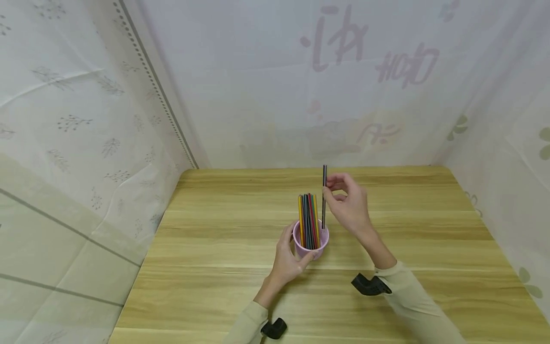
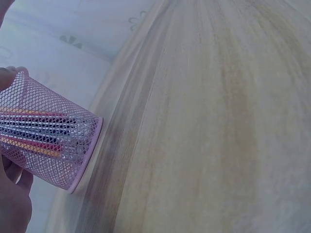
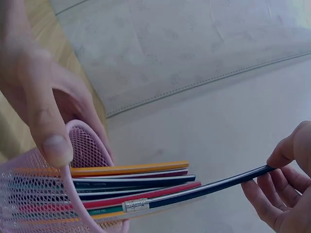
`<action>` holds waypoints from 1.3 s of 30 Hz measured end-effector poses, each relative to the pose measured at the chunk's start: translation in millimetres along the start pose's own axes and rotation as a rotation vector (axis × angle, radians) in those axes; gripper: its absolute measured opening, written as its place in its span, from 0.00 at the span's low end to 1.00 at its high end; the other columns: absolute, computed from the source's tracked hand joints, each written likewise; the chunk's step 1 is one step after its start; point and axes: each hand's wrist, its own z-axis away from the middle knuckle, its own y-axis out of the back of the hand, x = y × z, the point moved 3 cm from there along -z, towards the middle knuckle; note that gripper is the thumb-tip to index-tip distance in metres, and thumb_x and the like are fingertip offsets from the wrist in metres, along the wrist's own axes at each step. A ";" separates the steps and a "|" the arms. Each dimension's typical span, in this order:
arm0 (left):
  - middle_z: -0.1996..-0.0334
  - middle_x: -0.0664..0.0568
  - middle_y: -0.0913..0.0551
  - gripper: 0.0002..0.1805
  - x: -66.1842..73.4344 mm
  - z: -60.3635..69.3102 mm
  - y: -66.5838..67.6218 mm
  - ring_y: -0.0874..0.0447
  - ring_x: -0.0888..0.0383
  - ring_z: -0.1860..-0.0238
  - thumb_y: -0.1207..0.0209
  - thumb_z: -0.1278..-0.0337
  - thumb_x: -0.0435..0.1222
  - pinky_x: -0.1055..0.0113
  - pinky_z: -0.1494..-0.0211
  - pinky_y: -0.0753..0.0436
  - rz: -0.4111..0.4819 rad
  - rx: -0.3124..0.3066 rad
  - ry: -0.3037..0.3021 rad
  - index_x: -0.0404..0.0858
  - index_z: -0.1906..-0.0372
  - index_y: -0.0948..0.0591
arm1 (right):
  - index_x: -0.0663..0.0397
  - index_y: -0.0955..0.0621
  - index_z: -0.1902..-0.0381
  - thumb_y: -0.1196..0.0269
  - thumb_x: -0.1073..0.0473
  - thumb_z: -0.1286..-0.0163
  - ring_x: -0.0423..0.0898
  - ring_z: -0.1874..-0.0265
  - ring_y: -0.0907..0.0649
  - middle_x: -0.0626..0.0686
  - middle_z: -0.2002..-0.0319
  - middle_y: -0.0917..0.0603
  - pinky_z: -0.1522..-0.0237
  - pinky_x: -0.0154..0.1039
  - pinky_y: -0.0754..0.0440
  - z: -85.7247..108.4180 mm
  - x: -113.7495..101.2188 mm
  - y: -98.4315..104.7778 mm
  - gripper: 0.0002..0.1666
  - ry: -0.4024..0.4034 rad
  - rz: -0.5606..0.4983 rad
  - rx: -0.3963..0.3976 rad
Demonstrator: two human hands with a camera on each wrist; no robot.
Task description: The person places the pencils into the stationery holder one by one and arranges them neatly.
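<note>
A pink mesh pencil cup [image 1: 302,252] stands on the wooden table, and my left hand [image 1: 287,262] grips it round the side, thumb near the rim. Several pencils [image 1: 307,222] in yellow, dark blue, red and green lean together inside, tops above the rim; their lower parts show through the mesh wall [image 2: 80,150] in the left wrist view. Between thumb and fingers, my right hand [image 1: 351,204] pinches one dark blue striped pencil [image 3: 214,188] near its upper end. Its lower end, with a silver ferrule [image 3: 136,205], hangs at the cup's opening, right of the other pencils.
The wooden table [image 1: 206,258] stretches around the cup on all sides. Patterned pale cloth [image 1: 258,95] hangs behind the table and along both sides. A black wrist device [image 1: 370,285] sits at the right cuff, another [image 1: 275,328] at the left.
</note>
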 end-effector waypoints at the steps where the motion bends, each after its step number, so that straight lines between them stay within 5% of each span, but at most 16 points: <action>1: 0.35 0.44 0.25 0.50 -0.5 -0.1 -0.3 0.24 0.48 0.34 0.25 0.57 0.35 0.48 0.28 0.25 0.000 -0.002 0.002 0.38 0.25 0.36 | 0.69 0.21 0.52 0.36 0.73 0.35 0.38 0.63 0.16 0.63 0.58 0.15 0.67 0.25 0.14 0.3 0.2 -1.8 0.13 -0.001 -0.004 0.002; 15: 0.35 0.45 0.26 0.50 -1.8 2.2 2.9 0.24 0.47 0.35 0.26 0.54 0.37 0.52 0.28 0.24 -0.008 0.002 -0.007 0.39 0.24 0.37 | 0.68 0.21 0.50 0.36 0.72 0.34 0.55 0.59 0.15 0.64 0.56 0.16 0.61 0.33 0.10 22.9 22.6 -29.2 0.14 -0.098 -0.022 -0.115; 31: 0.35 0.46 0.25 0.50 -3.4 1.0 2.2 0.24 0.50 0.35 0.25 0.55 0.38 0.51 0.28 0.24 -0.005 -0.002 0.018 0.40 0.25 0.37 | 0.64 0.20 0.52 0.36 0.72 0.34 0.53 0.62 0.14 0.60 0.60 0.14 0.66 0.29 0.13 37.8 38.3 -32.5 0.13 -0.118 0.068 -0.117; 39: 0.35 0.44 0.25 0.49 -2.2 1.8 4.8 0.23 0.47 0.36 0.26 0.54 0.39 0.50 0.31 0.21 -0.035 -0.005 -0.023 0.38 0.25 0.37 | 0.62 0.20 0.54 0.38 0.71 0.34 0.49 0.64 0.16 0.58 0.62 0.14 0.66 0.31 0.13 40.1 40.9 -26.1 0.11 -0.123 0.078 -0.123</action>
